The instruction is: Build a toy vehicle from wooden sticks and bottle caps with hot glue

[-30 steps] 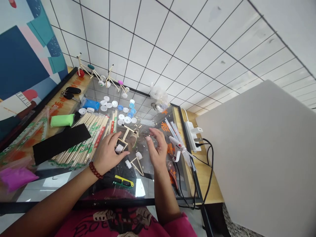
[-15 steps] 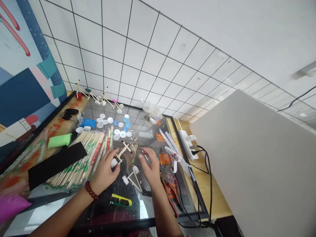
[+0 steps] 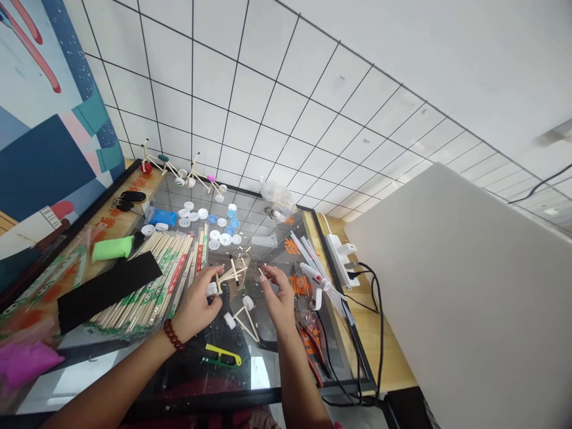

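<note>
Between the thumb and fingers of my left hand (image 3: 196,302) is a small wooden-stick frame (image 3: 229,276). It has a white bottle cap (image 3: 211,289) at its near end and a dark-tipped crossbar at its far end. My right hand (image 3: 279,298) pinches a short piece of stick (image 3: 261,271), just to the right of the frame and apart from it. On the glass tabletop between my forearms lies a triangular stick piece (image 3: 247,325) with two white cap wheels. Closer to me is a yellow and green folding cutter (image 3: 222,356).
Bundles of wrapped chopsticks (image 3: 143,286) and a black strip (image 3: 109,292) lie at the left. White and blue caps (image 3: 226,239) sit farther back, near finished stick models (image 3: 196,176). At the right are a glue gun (image 3: 315,280), red-handled pliers (image 3: 315,345), a power strip (image 3: 340,256) and cables.
My right hand has closed from an open pose and now pinches a short stick piece. In my left hand, the stick frame has turned, its crossbar now standing more upright. The view has shifted slightly.
</note>
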The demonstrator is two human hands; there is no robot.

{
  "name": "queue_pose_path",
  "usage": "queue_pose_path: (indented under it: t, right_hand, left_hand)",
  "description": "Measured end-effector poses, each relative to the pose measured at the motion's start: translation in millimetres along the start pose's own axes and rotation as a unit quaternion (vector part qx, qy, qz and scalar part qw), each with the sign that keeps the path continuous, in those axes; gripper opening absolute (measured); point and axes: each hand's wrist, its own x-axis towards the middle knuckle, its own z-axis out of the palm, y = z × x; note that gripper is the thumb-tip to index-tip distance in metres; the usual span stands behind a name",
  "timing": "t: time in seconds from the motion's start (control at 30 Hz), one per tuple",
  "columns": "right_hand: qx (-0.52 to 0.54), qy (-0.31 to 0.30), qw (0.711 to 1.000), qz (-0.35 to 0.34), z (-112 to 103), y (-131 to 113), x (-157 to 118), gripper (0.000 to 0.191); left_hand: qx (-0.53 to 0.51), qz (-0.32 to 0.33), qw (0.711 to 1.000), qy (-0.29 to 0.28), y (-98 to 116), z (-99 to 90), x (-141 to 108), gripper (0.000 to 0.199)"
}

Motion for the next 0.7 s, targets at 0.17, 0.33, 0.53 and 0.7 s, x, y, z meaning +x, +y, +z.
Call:
queue_pose_path:
  t: [0.17, 0.33, 0.53, 0.7]
  right_hand:
    - [-0.004, 0.006, 1.000, 0.000, -2.2, -1.4, -0.6, 0.021]
    - [0.003, -0.008, 1.000, -0.023, -0.5, -15.9, -1.6, 0.020]
    - [-0.009, -0.028, 0.998, -0.064, 4.0, -32.6, -6.4, 0.024]
    - [-0.001, -0.042, 0.997, -0.069, 10.3, -40.2, -5.1, 0.032]
  left_hand:
    - [0.010, -0.003, 1.000, -0.023, 1.1, -3.0, 10.0, 0.059]
    - [0.008, -0.010, 0.998, -0.069, 2.7, -2.0, 22.9, 0.064]
    - [0.014, 0.002, 0.999, -0.051, -4.7, 1.0, 22.4, 0.066]
    - [0.013, -0.007, 0.999, -0.035, -8.8, 3.5, 20.0, 0.066]
